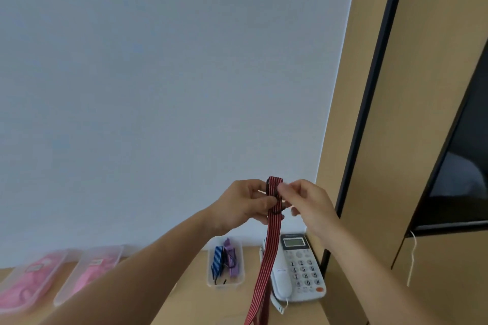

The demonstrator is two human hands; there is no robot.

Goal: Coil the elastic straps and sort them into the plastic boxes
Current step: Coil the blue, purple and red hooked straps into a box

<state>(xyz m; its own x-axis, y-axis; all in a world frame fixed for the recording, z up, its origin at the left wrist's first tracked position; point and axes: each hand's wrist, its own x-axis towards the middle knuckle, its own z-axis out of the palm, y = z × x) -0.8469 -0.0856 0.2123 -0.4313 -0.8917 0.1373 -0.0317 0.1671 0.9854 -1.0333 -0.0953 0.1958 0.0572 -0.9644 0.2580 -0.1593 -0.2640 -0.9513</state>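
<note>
In the lower middle of the frame, my left hand (243,203) and right hand (309,206) both pinch the folded top of the red striped strap (272,245), whose limp tail looks light, soft and stretchy, best gripped near that fold.
</note>
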